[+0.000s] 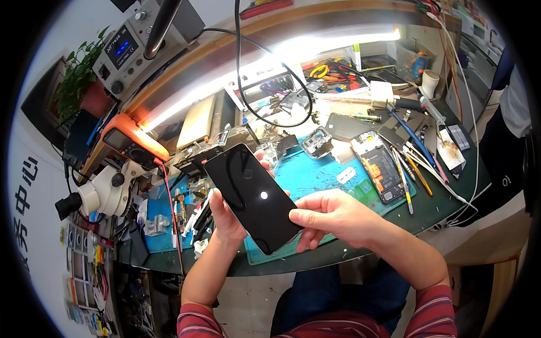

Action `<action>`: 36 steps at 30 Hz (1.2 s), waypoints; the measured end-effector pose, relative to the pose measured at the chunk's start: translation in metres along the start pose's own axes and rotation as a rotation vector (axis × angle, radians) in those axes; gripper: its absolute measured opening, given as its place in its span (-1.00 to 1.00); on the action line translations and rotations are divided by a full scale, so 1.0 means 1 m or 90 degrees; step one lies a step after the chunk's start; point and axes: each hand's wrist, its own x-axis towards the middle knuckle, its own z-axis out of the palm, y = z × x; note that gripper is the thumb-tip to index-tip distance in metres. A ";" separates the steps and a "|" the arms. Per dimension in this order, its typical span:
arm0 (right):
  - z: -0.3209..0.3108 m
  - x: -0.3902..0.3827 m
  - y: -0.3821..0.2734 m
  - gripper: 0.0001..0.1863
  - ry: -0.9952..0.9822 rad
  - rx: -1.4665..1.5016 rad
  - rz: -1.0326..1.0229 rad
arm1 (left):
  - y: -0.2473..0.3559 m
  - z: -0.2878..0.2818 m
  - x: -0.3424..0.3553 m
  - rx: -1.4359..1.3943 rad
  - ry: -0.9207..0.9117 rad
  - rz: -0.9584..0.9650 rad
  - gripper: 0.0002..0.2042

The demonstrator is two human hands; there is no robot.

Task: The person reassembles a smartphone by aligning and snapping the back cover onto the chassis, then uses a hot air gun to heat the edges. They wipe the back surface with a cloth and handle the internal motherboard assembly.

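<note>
My left hand grips a black smartphone from its left side, with fingertips showing past the far right edge. The phone is tilted, screen up, dark with a small white spot and reflections. My right hand pinches the phone's lower right edge, thumb over the glass and fingers curled beside and below it. Beyond it lies a blue repair mat. To the right, a phone with exposed innards lies among pens, tweezers and other thin tools.
An orange multimeter, a white microscope and red test lead stand left. Parts and pliers crowd the back beneath a light strip. A cable loop hangs overhead. A syringe lies right; another person stands beside the bench.
</note>
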 end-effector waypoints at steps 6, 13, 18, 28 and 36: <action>0.001 0.000 0.001 -0.59 -0.015 0.006 -0.004 | 0.000 0.005 -0.001 0.056 0.021 0.011 0.11; 0.002 0.000 0.001 -0.62 -0.014 0.021 -0.017 | 0.002 0.007 -0.002 0.068 0.006 0.017 0.12; 0.004 -0.006 0.011 -0.69 0.077 -0.049 -0.107 | 0.000 0.010 -0.003 0.056 0.033 0.012 -0.09; 0.015 -0.036 0.031 -0.80 0.375 -0.485 -0.286 | -0.022 -0.001 -0.017 0.221 0.176 -0.135 -0.72; 0.011 -0.037 0.034 -0.78 0.365 -0.468 -0.259 | -0.027 0.015 -0.015 0.167 0.212 -0.119 -0.66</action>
